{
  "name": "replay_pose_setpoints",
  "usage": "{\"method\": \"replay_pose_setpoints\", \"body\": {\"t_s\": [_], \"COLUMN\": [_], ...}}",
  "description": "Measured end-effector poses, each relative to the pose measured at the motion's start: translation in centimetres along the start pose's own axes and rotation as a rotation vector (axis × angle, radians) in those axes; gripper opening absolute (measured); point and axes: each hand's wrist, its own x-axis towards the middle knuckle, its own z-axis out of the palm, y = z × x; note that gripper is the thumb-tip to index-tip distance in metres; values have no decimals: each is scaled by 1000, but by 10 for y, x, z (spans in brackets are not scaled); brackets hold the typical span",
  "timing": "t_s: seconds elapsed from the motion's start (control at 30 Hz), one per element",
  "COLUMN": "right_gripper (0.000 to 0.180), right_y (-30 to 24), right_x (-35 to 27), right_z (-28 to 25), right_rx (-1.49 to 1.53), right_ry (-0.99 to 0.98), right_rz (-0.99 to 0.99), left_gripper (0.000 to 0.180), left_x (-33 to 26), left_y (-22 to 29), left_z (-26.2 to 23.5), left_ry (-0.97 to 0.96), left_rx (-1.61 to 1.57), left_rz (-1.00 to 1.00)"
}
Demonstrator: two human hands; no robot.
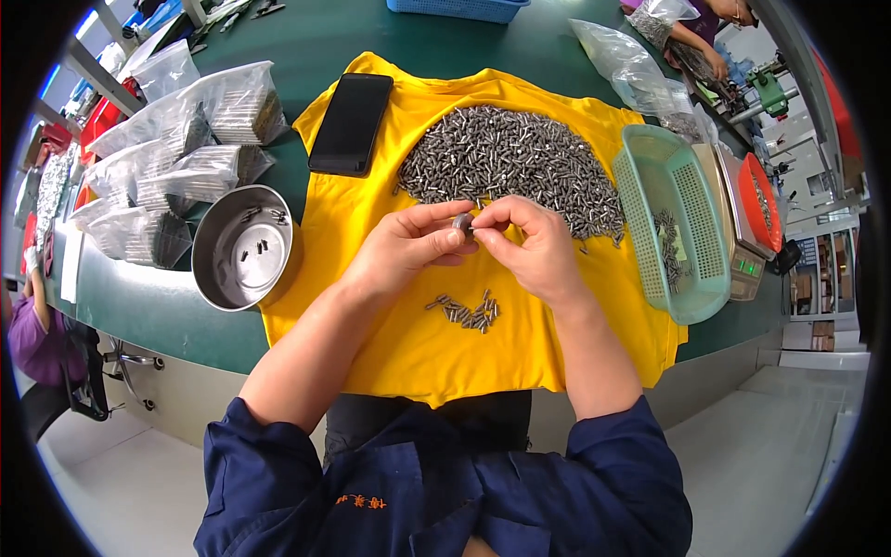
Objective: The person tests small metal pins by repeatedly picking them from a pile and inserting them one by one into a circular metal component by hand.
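Note:
Over the yellow cloth (399, 353), my left hand (408, 246) pinches a small round dark metal piece (462, 222) between thumb and fingers. My right hand (534, 246) meets it from the right, thumb and forefinger closed on a small metal pin (471, 230) whose end touches the round piece. Fingertips hide most of the pin. Just beyond both hands lies a wide heap of small grey metal pins (510, 162). A little group of similar pins (471, 316) is scattered on the cloth between my forearms.
Left of the cloth stands a steel bowl (212, 265) with a few pins. A black phone (351, 123) lies at the cloth's upper left, near bagged metal rods (246, 111). On the right are a green basket (640, 223), a scale (745, 267) and a red dish (761, 204). Co-workers sit at both sides.

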Motion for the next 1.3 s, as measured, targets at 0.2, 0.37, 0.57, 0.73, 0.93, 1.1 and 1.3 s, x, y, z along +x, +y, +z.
{"method": "replay_pose_setpoints", "body": {"t_s": [0.2,0.37,0.57,0.73,0.93,1.1,1.3], "right_gripper": [6,5,5,6,9,12,21], "right_y": [-6,-5,-7,-3,-2,0,20], "right_x": [-1,-2,-5,-5,-5,-1,5], "right_z": [3,4,8,11,2,-15,-33], "right_rx": [-97,-158,-207,-269,-135,130,258], "right_ry": [20,32,49,120,18,-169,-277], "right_rz": [-57,-79,-83,-204,-84,299,359], "left_gripper": [36,33,33,33,33,33,33], "left_x": [4,6,4,2,3,2,-1], "left_y": [-8,-10,-7,-7,-6,-4,-18], "left_z": [-7,-8,1,2,-1,5,3], "left_ry": [-10,7,100,84,71,0,-151], "left_rx": [-44,43,76,-66,33,112,150], "left_rz": [61,93,70,58,69,5,7]}}
